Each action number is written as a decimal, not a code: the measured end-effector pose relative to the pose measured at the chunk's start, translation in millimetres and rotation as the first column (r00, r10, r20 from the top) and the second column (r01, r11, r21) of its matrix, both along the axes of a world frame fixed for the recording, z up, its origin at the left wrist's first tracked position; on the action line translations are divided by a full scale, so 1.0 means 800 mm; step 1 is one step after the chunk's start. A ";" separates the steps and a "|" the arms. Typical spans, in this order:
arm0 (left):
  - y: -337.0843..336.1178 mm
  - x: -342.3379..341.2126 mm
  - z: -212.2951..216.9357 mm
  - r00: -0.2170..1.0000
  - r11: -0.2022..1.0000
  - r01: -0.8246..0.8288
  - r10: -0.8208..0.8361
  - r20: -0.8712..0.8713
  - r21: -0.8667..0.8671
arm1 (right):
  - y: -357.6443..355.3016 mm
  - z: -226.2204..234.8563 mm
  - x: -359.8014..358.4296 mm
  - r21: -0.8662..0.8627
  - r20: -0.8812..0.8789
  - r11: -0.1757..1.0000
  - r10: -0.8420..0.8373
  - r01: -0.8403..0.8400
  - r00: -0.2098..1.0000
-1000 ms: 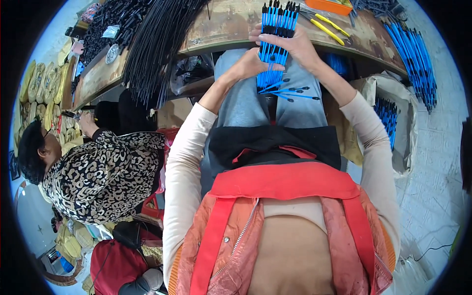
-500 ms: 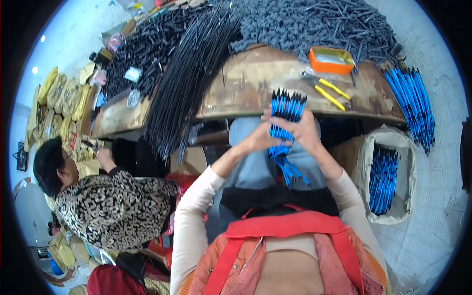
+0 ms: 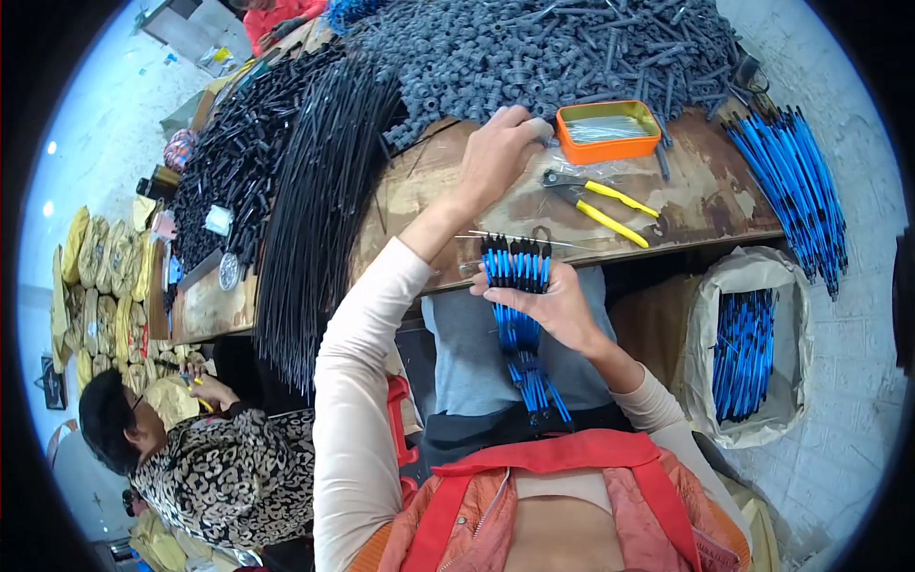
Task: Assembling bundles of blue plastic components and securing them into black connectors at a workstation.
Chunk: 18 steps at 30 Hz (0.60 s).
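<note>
My right hand (image 3: pixel 551 310) is wrapped round a bundle of thin blue rods with black tips (image 3: pixel 516 267). The bundle stands over my lap at the table's front edge, tips up, its lower end fanned loosely. My left hand (image 3: pixel 500 153) is over the table, fingers curled together beside an orange tin (image 3: pixel 610 153) of thin pale wires or pins. Whatever the left fingers hold, if anything, cannot be made out. Yellow-handled pliers (image 3: pixel 600 208) lie between the tin and the bundle. Some thin pale strands lie on the wooden table (image 3: pixel 701 205) behind the bundle.
Grey plastic pieces (image 3: pixel 496 57) are heaped at the back. Long black rods (image 3: pixel 319 200) overhang the table's left front edge. Blue rods (image 3: pixel 791 191) lie on the right, above a paper-lined bin (image 3: pixel 705 353) of more. A co-worker in a patterned top (image 3: pixel 229 477) sits at left.
My left hand has let go of the bundle and reached forward to the orange tin. My right hand keeps the bundle, now lower in view. The view has shifted.
</note>
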<state>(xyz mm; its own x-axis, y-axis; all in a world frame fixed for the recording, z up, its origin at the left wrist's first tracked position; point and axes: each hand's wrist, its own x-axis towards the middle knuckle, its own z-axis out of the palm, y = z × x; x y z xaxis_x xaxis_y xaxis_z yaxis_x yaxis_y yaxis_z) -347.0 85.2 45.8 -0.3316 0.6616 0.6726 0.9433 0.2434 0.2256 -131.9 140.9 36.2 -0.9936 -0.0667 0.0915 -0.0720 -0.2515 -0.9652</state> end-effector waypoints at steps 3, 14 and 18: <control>0.020 -0.009 -0.005 0.997 0.986 -0.068 0.071 0.013 -0.150 | 0.002 -0.002 -0.005 0.009 0.023 1.000 0.002 -0.003 1.000; -0.109 0.061 0.007 0.342 0.913 -0.298 -0.171 0.924 0.279 | 0.002 -0.009 -0.028 -0.079 0.039 0.996 0.031 -0.028 0.999; -0.147 0.118 0.004 0.270 0.778 -0.397 -0.407 0.873 0.486 | 0.007 -0.007 -0.049 -0.010 0.064 0.998 0.058 -0.057 0.996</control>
<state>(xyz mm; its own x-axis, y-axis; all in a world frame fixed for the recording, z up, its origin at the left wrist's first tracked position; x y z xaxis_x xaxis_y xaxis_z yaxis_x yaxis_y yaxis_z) -252.4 -32.4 49.0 -0.9423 0.3286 0.0645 -0.0403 -0.3024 0.9523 -171.5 146.7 30.9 -0.9920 -0.1234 0.0285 0.0047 -0.2613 -0.9652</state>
